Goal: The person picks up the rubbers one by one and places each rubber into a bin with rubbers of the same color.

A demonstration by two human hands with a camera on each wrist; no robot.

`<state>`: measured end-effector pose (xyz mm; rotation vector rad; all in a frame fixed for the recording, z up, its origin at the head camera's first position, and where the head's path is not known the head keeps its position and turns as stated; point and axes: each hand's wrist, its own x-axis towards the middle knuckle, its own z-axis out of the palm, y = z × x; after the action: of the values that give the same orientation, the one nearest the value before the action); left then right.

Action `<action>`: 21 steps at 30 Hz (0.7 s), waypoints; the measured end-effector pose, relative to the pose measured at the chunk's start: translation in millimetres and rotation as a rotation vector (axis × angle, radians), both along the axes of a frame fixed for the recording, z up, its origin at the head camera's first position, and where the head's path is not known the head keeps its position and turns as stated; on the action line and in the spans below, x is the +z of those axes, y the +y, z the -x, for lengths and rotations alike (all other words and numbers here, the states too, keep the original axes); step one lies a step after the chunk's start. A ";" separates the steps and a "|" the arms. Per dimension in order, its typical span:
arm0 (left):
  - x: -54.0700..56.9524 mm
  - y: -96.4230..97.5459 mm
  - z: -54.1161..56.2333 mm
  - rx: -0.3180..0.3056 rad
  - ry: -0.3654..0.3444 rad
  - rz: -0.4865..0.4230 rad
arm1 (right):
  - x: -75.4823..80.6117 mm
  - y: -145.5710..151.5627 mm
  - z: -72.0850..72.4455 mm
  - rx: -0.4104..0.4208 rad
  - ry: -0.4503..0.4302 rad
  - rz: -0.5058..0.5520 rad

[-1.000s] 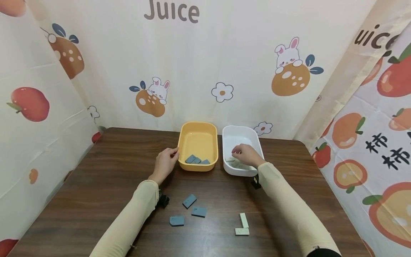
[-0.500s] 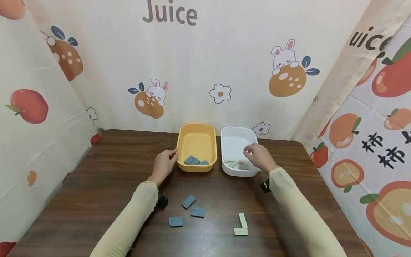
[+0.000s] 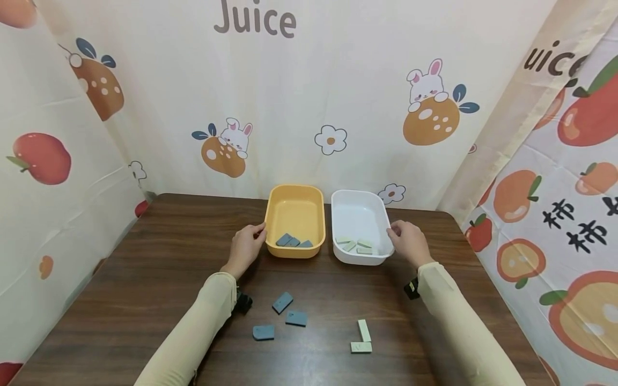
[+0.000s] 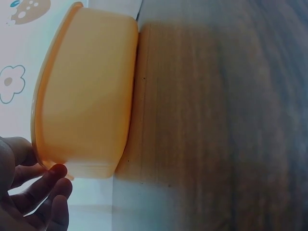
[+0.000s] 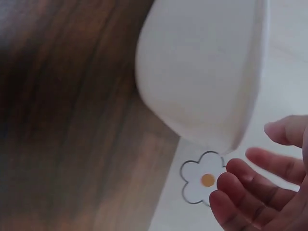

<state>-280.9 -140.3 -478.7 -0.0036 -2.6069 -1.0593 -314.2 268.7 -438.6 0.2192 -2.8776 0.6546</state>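
At the left side of the yellow bin, my left hand pinches the rim between thumb and fingers; the left wrist view shows the fingers curled at that edge. Beside the right wall of the white bin is my right hand, its fingers loosely bent. In the right wrist view, a gap shows between thumb and fingers, close to the bin's rim, with nothing held. Blue-grey tiles lie at the near end of the yellow bin. Several pale green tiles lie in the white one.
On the brown table, three blue-grey tiles lie in front of the yellow bin. Two pale green tiles lie nearer the front, right of centre. A printed curtain hangs behind the table and along both sides.
My right hand has moved from over the inside of the white bin out to its right side, uncovering the pale green tiles. My left hand stays at the yellow bin's rim.
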 end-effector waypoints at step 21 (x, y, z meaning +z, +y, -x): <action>1.4 -1.3 -1.0 -0.005 0.006 0.015 | -27.0 6.0 -1.5 -0.055 -0.141 0.043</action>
<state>-279.9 -141.6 -477.3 -0.0169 -2.6113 -1.0398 -312.7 274.7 -465.6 0.0907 -2.9877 0.7489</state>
